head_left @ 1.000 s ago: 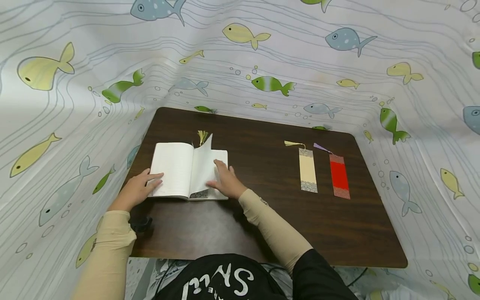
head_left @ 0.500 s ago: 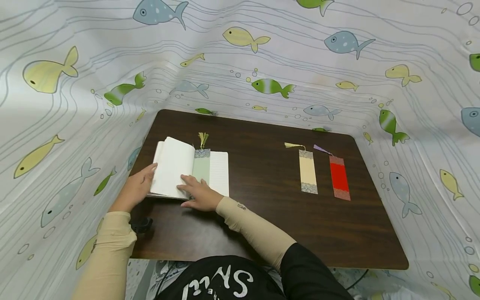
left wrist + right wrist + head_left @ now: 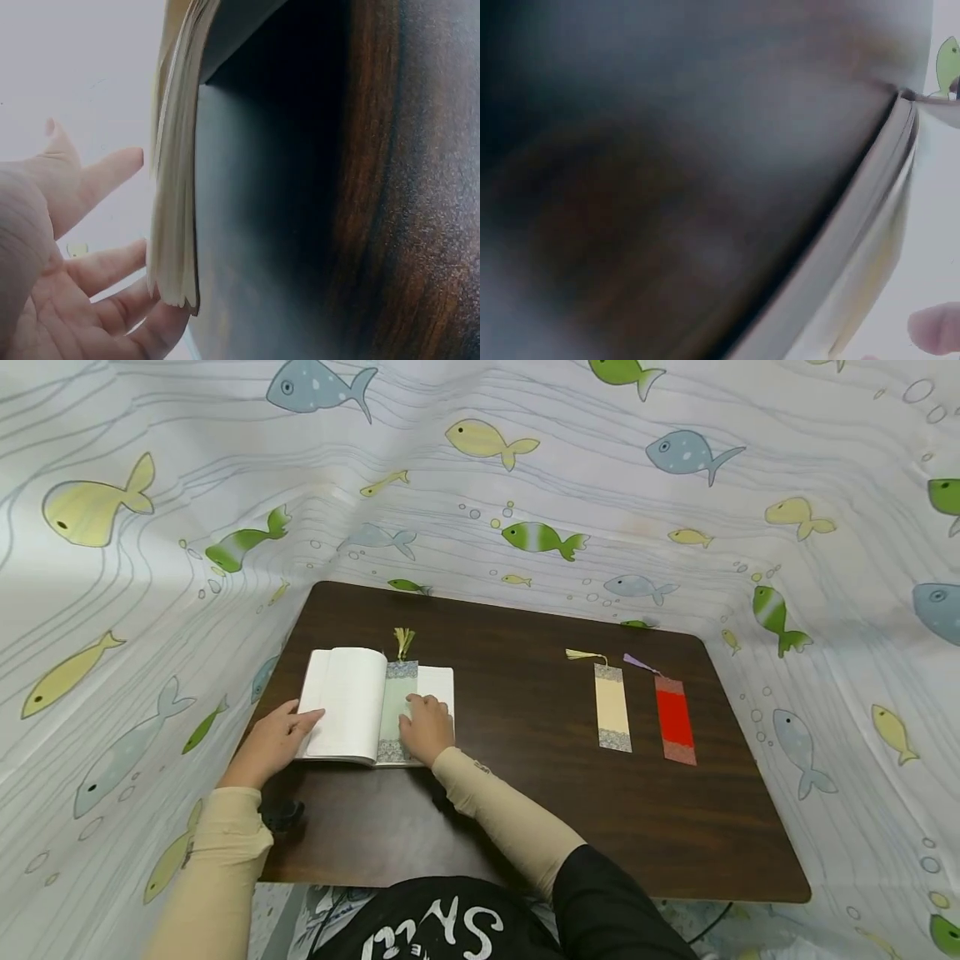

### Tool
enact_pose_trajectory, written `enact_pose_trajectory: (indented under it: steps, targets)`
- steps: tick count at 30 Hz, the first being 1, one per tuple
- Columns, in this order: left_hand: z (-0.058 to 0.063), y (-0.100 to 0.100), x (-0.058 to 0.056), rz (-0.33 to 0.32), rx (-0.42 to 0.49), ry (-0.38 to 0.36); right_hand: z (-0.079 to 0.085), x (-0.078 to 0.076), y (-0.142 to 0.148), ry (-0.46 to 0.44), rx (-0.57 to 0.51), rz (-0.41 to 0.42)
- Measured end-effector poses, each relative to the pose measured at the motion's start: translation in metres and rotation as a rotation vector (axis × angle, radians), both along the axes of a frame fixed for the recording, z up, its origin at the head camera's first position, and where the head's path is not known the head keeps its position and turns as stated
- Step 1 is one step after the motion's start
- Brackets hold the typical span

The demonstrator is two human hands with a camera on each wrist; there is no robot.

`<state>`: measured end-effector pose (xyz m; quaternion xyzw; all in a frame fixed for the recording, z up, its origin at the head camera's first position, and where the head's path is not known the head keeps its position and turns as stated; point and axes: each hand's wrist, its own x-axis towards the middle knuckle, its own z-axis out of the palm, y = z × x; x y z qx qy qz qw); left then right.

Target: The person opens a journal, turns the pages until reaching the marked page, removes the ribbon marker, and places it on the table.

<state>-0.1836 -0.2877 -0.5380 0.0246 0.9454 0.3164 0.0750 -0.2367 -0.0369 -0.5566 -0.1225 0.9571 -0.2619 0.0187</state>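
Observation:
An open notebook [image 3: 341, 706] with white pages lies at the left of the table. My left hand [image 3: 273, 743] rests at its left edge; in the left wrist view the fingers [image 3: 109, 266] lie along the page edges [image 3: 174, 217], thumb and fingers spread. A pale green bookmark [image 3: 393, 718] with patterned grey ends and a yellow tassel [image 3: 403, 639] lies upright along the right page, by the fold. My right hand [image 3: 427, 731] is over the right page, fingertips at the bookmark's right side. The right wrist view shows a blurred fingertip [image 3: 936, 328] over the page.
A cream bookmark [image 3: 612, 702] with a yellow tassel and a red bookmark [image 3: 676, 718] with a purple tassel lie side by side at the table's right. A small black object [image 3: 283, 817] is near my left wrist. Fish-patterned cloth [image 3: 540, 468] surrounds the dark wooden table [image 3: 525, 827].
The page lifted over the bookmark has been turned to the left and now lies flat, uncovering the bookmark. My right hand went left with it, then came back right to the bookmark.

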Motion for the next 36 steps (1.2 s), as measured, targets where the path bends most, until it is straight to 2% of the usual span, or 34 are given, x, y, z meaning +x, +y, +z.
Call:
enact_pose_trajectory:
  steps: [2, 6, 9, 14, 17, 20, 24, 27, 30, 33, 36]
  targets:
    - [-0.001, 0.0, 0.001, 0.006, -0.003, -0.004, -0.001, -0.001, -0.001, -0.087, -0.039, -0.018]
    - [-0.003, 0.0, 0.003, 0.0, -0.002, 0.012, -0.002, -0.002, -0.004, -0.21, -0.238, 0.017]
    - [-0.005, 0.0, 0.004, 0.007, -0.001, 0.049, -0.002, -0.005, -0.005, -0.209, -0.275, 0.062]
    - [-0.007, 0.003, 0.003, 0.03, -0.008, 0.137, -0.002, -0.012, 0.008, -0.179, -0.218, 0.087]
    - [-0.008, 0.004, 0.003, 0.029, -0.011, 0.175, -0.001, -0.018, 0.031, -0.201, -0.244, 0.048]
    - [-0.008, 0.003, 0.001, 0.022, -0.011, 0.203, 0.0, -0.028, 0.067, -0.202, -0.251, 0.005]
    - [-0.008, 0.001, 0.0, 0.008, -0.004, 0.226, -0.001, -0.042, 0.132, -0.126, -0.099, -0.049]
    - [-0.008, -0.001, 0.0, -0.008, -0.002, 0.218, -0.002, -0.044, 0.186, -0.093, 0.02, -0.149]
    - [-0.01, -0.001, 0.0, -0.012, -0.002, 0.203, -0.004, -0.048, 0.231, -0.1, 0.106, -0.239]
    - [-0.01, -0.003, 0.001, -0.017, -0.011, 0.2, -0.009, -0.052, 0.257, -0.128, 0.162, -0.28]
    - [-0.009, -0.003, 0.002, -0.022, -0.007, 0.197, -0.011, -0.054, 0.268, -0.14, 0.217, -0.29]
